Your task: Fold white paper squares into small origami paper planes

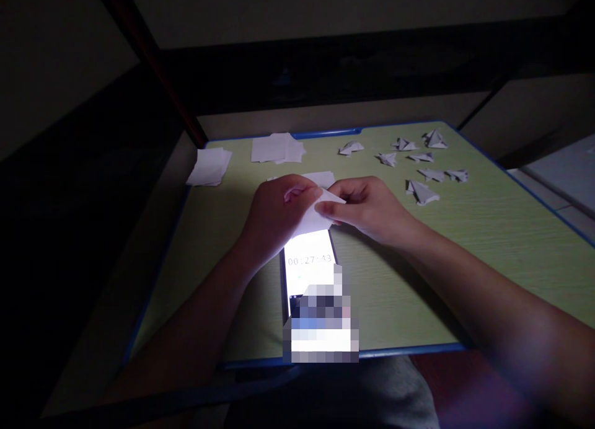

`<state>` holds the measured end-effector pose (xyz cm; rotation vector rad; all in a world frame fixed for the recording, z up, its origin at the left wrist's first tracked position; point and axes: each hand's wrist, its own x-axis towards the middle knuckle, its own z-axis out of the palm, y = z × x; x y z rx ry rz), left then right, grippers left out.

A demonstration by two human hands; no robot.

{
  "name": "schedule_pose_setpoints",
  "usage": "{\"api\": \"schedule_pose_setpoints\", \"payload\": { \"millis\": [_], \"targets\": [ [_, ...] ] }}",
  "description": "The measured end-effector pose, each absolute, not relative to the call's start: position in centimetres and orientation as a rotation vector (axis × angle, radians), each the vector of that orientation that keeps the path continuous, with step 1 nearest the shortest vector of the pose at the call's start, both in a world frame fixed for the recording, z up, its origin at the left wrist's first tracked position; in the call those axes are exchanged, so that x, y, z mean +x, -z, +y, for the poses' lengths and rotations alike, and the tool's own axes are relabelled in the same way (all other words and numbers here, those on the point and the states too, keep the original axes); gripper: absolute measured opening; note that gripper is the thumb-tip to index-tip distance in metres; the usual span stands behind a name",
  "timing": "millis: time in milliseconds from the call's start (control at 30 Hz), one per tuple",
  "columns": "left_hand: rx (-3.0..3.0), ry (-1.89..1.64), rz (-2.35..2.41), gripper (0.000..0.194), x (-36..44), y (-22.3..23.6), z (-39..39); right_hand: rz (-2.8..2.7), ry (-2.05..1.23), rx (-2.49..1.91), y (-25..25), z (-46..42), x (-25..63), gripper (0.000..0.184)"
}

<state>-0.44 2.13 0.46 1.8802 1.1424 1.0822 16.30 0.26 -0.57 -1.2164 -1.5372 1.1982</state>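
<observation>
Both my hands hold a white sheet of paper (309, 221) just above the far end of a lit phone (309, 274). My left hand (281, 209) is curled, its thumb pressed on the paper's upper edge. From the other side, my right hand (360, 206) pinches the paper between thumb and fingers near its right corner. Whether the sheet has been creased I cannot tell. Behind my hands, more white paper (323, 178) lies on the table, partly hidden by them. The phone's screen glows and reads 00:27:43; its near part is blurred out.
Several folded paper pieces (422, 192) are scattered at the far right of the green table (404, 299). One stack of white sheets (269, 149) lies at the back, another paper stack (209, 167) at the left corner. Blue edging runs round the table; a wall stands behind.
</observation>
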Motion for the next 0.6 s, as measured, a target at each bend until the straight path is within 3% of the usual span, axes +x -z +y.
{"api": "schedule_pose_setpoints", "payload": {
  "millis": [600],
  "targets": [
    [1.918,-1.047,1.155,0.017,-0.42,-0.16,2.24,-1.528,-1.156,-1.228,0.54,0.51,16.51,0.016]
  ]
}}
